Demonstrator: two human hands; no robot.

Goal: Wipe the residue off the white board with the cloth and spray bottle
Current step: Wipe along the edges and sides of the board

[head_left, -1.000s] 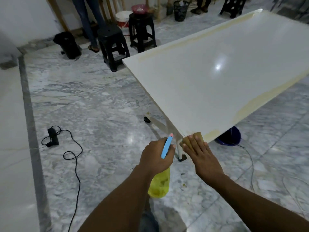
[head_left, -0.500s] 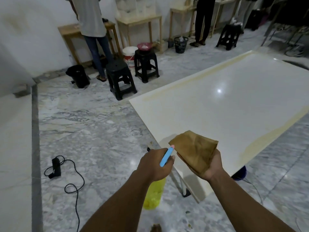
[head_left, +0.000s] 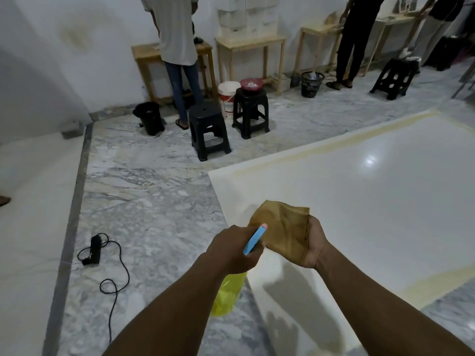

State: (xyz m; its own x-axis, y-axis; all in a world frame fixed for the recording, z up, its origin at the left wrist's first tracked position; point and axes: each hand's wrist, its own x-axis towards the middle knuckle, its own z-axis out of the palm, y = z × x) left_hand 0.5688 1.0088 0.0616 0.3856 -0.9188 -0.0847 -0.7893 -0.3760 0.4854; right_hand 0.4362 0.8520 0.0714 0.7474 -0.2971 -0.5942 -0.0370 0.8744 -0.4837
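Note:
The white board (head_left: 359, 206) fills the right half of the view, with yellowish residue strips along its far edge and its near right edge. My left hand (head_left: 232, 249) grips the neck of a yellow spray bottle (head_left: 227, 294) with a blue trigger head, just off the board's left edge. My right hand (head_left: 314, 242) is palm up over the board's near corner and holds a brown folded cloth (head_left: 281, 231), lifted above the surface. The bottle's nozzle points toward the cloth.
Two black stools (head_left: 209, 129) stand on the marble floor beyond the board, with a white bucket (head_left: 227, 98) behind. Several people stand at wooden tables along the back wall. A black adapter with cable (head_left: 96, 249) lies on the floor to the left.
My right hand lifted the cloth off the board's corner edge and turned palm up. My head tilted up, showing more of the room. The left hand kept the bottle close to the cloth.

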